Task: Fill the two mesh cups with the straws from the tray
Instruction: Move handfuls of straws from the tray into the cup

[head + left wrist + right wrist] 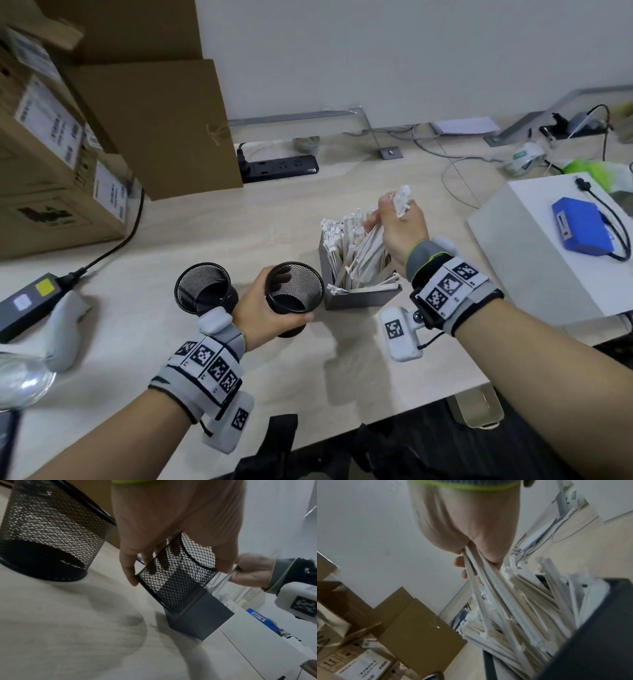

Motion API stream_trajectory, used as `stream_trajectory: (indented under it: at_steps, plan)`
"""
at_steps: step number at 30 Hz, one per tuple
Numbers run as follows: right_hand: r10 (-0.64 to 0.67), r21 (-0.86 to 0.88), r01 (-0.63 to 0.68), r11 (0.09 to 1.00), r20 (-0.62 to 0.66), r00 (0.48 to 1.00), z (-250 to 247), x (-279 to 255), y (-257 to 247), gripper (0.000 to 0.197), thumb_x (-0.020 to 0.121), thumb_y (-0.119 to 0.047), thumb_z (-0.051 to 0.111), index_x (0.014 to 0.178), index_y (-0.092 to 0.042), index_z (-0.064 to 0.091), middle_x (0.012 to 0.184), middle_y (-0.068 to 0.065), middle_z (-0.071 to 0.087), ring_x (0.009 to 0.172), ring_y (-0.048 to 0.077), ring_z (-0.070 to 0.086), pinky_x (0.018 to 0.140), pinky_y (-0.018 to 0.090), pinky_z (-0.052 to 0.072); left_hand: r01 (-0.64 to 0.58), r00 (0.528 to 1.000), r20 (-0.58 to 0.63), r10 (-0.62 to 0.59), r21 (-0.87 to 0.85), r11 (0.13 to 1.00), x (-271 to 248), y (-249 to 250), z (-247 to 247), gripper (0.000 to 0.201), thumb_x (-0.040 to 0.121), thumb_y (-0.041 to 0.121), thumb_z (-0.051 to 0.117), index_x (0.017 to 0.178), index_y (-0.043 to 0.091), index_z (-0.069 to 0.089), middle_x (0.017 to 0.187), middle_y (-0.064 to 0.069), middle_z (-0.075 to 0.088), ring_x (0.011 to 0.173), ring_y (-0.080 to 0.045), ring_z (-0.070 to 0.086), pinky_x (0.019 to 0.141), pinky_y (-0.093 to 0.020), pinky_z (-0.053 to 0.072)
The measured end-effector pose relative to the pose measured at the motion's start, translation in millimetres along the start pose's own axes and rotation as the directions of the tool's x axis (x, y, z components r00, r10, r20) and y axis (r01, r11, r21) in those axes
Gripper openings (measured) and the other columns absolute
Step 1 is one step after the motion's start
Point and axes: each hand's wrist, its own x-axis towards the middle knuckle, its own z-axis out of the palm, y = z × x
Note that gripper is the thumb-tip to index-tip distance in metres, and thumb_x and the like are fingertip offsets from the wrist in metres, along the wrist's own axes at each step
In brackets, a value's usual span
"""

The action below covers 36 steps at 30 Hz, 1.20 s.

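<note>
Two black mesh cups are on the pale desk. My left hand (270, 308) grips the right-hand mesh cup (294, 294) around its side, tilted, fingers showing through the mesh (173, 577). The second mesh cup (205, 287) stands just left of it (48, 534) with nothing inside. A grey tray (359, 298) full of paper-wrapped straws (346, 246) stands right of the held cup. My right hand (397, 222) grips a bundle of straws (488, 582) above the tray (590, 642), their lower ends still among the rest.
Cardboard boxes (51, 154) stack at the back left, with a black power strip (281, 168) and a power adapter (30, 305) with cable. A white box (534, 253) carrying a blue device (582, 229) stands right of the tray. Cables lie along the back wall.
</note>
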Motion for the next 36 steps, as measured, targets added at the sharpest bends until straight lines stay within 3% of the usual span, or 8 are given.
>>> stream_trajectory:
  at_steps: [11,15,19,21,27,30,33,36]
  plan:
    - [-0.072,0.536,-0.05,0.843,0.205,0.976,7,-17,-64,0.019,0.101,-0.023,0.042,0.085,-0.013,0.044,0.056,-0.002,0.05,0.052,0.02,0.057,0.066,0.039,0.049,-0.036,0.999,-0.014,0.038,0.108,0.994,4,22,6,0.083,0.048,0.051,0.084,0.121,0.039,0.047,0.113,0.024,0.06,0.107,0.008,0.055,0.091,-0.01,0.04]
    - [0.008,0.45,-0.151,0.88,0.303,0.953,35,-40,-49,0.018,0.1,-0.021,0.046,0.085,-0.011,0.045,0.059,0.002,0.051,0.056,0.024,0.056,0.063,0.034,0.051,-0.07,0.997,0.026,0.069,0.018,0.997,5,33,8,0.086,0.053,0.036,0.088,0.129,0.03,0.048,0.117,0.019,0.063,0.109,0.007,0.056,0.092,-0.011,0.04]
    - [-0.108,-0.013,0.123,0.992,0.388,0.915,44,-59,-28,0.007,0.087,-0.014,0.065,0.093,-0.016,0.06,0.077,-0.007,0.061,0.065,-0.006,0.057,0.069,0.012,0.046,-0.092,0.993,0.074,0.094,-0.024,0.995,4,37,6,0.087,0.053,0.032,0.089,0.129,0.024,0.049,0.118,0.014,0.063,0.11,0.003,0.058,0.091,-0.01,0.042]
    - [-0.128,-0.067,0.174,0.982,0.437,0.891,42,-60,-23,0.028,0.082,-0.018,0.073,0.106,-0.022,0.059,0.095,-0.008,0.06,0.082,-0.003,0.059,0.079,0.014,0.049,-0.075,0.994,0.084,0.075,-0.006,0.997,4,36,5,0.082,0.053,0.028,0.092,0.124,0.023,0.051,0.115,0.015,0.064,0.105,0.008,0.058,0.085,-0.006,0.041]
    - [-0.193,-0.144,0.193,0.971,0.014,0.981,-15,-20,-21,0.011,0.089,-0.023,0.064,0.1,-0.021,0.061,0.093,-0.007,0.064,0.084,0.008,0.06,0.08,0.021,0.051,0.002,1.0,-0.002,-0.002,0.0,1.0,3,16,5,0.076,0.055,0.023,0.092,0.118,0.021,0.051,0.108,0.017,0.062,0.098,0.017,0.056,0.079,-0.002,0.041]
    - [-0.106,-0.294,0.047,0.955,-0.19,0.976,-53,4,6,0.025,0.088,-0.031,0.063,0.112,-0.027,0.058,0.12,0.001,0.059,0.099,0.016,0.061,0.091,0.033,0.05,0.028,0.999,-0.045,-0.028,0.006,1.0,3,8,5,0.073,0.056,0.019,0.092,0.115,0.023,0.048,0.103,0.022,0.058,0.088,0.026,0.052,0.072,0.002,0.038]
    - [0.157,-0.311,-0.204,0.928,-0.169,0.973,-64,22,30,0.048,0.09,-0.036,0.06,0.134,-0.023,0.047,0.135,0.005,0.052,0.113,0.023,0.058,0.099,0.035,0.045,0.044,0.997,-0.066,-0.043,0.027,0.999,6,4,7,0.077,0.053,0.023,0.093,0.116,0.025,0.047,0.104,0.023,0.058,0.089,0.026,0.052,0.074,0.002,0.039]
    - [0.266,-0.199,-0.277,0.94,-0.08,0.961,-53,35,42,0.044,0.09,-0.03,0.06,0.13,-0.014,0.053,0.122,0.012,0.062,0.099,0.025,0.065,0.096,0.044,0.051,0.058,0.996,-0.074,-0.055,0.029,0.998,8,2,8,0.082,0.052,0.026,0.093,0.118,0.026,0.047,0.107,0.022,0.059,0.095,0.021,0.053,0.078,-0.003,0.04]
